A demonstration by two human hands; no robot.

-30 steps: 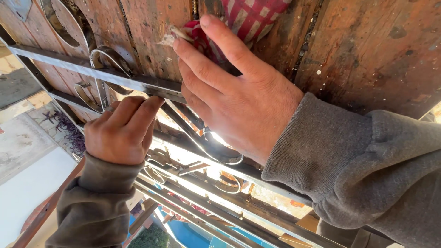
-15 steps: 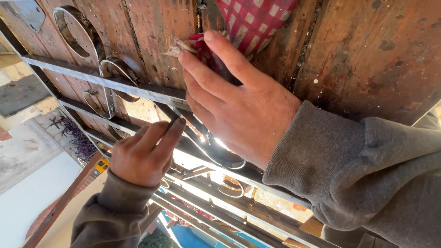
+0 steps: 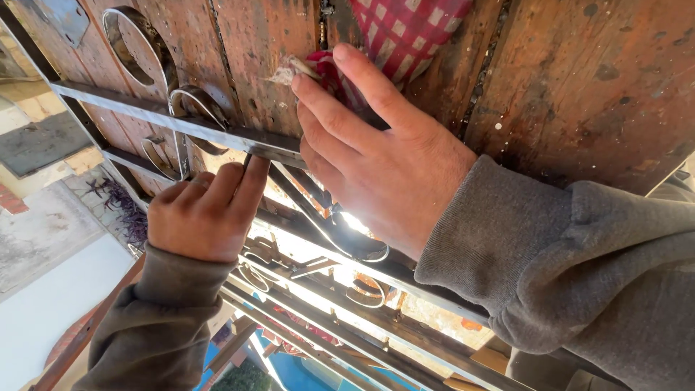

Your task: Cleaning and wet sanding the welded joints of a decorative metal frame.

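— Where was the scrap (image 3: 289, 70) found, and how was it held?

— It was pinched at the fingertips of the right hand (image 3: 376, 152), pressed against the rusty panel (image 3: 579, 94) just above the flat bar (image 3: 174, 119). The fingers were closed on it, with the thumb laid along the top.

— Which way was it pointed?

— Its long axis was laid roughly level, and its free, frayed end was pointed away from the fingers, toward the scroll (image 3: 141, 47) above the bar. What it was made of could not be told.

— And the left hand (image 3: 206, 217)?

— It was curled just below the bar, with its index finger stretched up so that the bar's lower edge was touched. Nothing was seen gripped in it; its palm side was hidden.

— What else was seen near the bar?

— A red checked cloth (image 3: 409, 29) was seen above it, tucked behind the right hand's fingers at a seam in the panel. More bars (image 3: 340, 318) and curls were seen below it, with bright light let through between them. Grey sleeves (image 3: 579, 268) were worn on both arms.
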